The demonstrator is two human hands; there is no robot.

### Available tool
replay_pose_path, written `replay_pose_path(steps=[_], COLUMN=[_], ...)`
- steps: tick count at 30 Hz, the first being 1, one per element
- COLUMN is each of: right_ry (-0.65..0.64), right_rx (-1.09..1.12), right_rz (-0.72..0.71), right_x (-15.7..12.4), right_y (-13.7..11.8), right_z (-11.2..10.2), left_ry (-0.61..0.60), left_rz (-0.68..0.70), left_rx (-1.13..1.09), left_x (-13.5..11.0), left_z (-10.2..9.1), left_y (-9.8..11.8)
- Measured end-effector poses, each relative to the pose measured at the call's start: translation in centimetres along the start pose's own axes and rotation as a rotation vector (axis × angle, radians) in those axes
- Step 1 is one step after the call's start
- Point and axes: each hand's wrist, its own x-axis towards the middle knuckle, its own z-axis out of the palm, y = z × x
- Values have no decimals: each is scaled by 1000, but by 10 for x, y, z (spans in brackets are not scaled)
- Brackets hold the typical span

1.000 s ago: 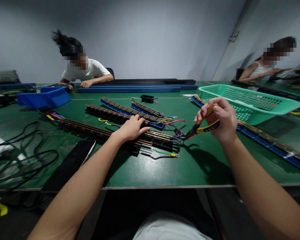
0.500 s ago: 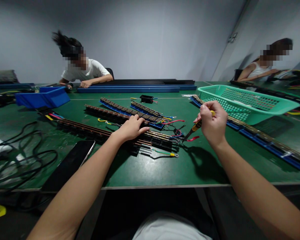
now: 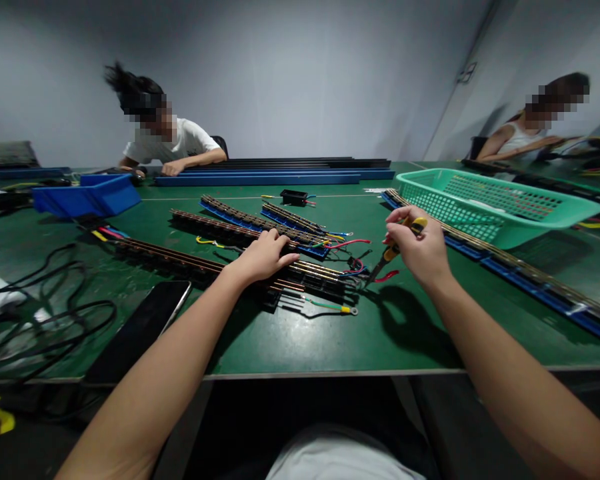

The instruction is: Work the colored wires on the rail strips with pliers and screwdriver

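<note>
My left hand [image 3: 263, 257] lies palm down with fingers spread across a black strip with copper-coloured rails [image 3: 325, 272], pressing on its middle. In my right hand [image 3: 425, 250] is a screwdriver [image 3: 391, 253] with a yellow and black handle, tilted with its tip down at the strip's right end. Blue and red wires [image 3: 355, 268] come out near that tip; exactly what the tip touches is too small to tell. A green wire with a yellow ring terminal [image 3: 349, 310] lies just in front. Beyond my left hand lie shorter blue-backed rail strips [image 3: 260, 219].
A green basket [image 3: 520, 223] stands at the right, beside a long blue-backed strip [image 3: 530, 280]. At the left are a blue bin [image 3: 85, 200], a phone [image 3: 140, 327] and tangled black cables [image 3: 75, 320]. Two people sit across the table, behind long blue bars [image 3: 280, 179].
The fingers of my right hand have loosened and shifted on the screwdriver handle, showing more of its yellow end. The screwdriver tip and my left hand stay in place.
</note>
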Motion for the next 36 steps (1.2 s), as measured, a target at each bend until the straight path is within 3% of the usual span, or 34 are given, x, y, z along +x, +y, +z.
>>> replay_pose_path(steps=[13,19,22,29,36], right_ry=[-329,-441,-417,-382,-404], right_rx=[182,-12,-95,-59,96], right_rz=[-184,-210,-235,-159,140], right_x=[0,1,1,2,7], right_y=[-9,-11,-12,-7,-8], right_z=[-10,-14,-16,-20,-28], left_ry=[17,6,12,3,-17], left_rz=[-8,-5,-5,-11,-17], left_rx=[-11,-3,-2,-8,-5], left_x=[-1,-2,-1,-2,-3], left_z=[1,-2,-1,-2,-5], left_y=[0,2,1,2,4])
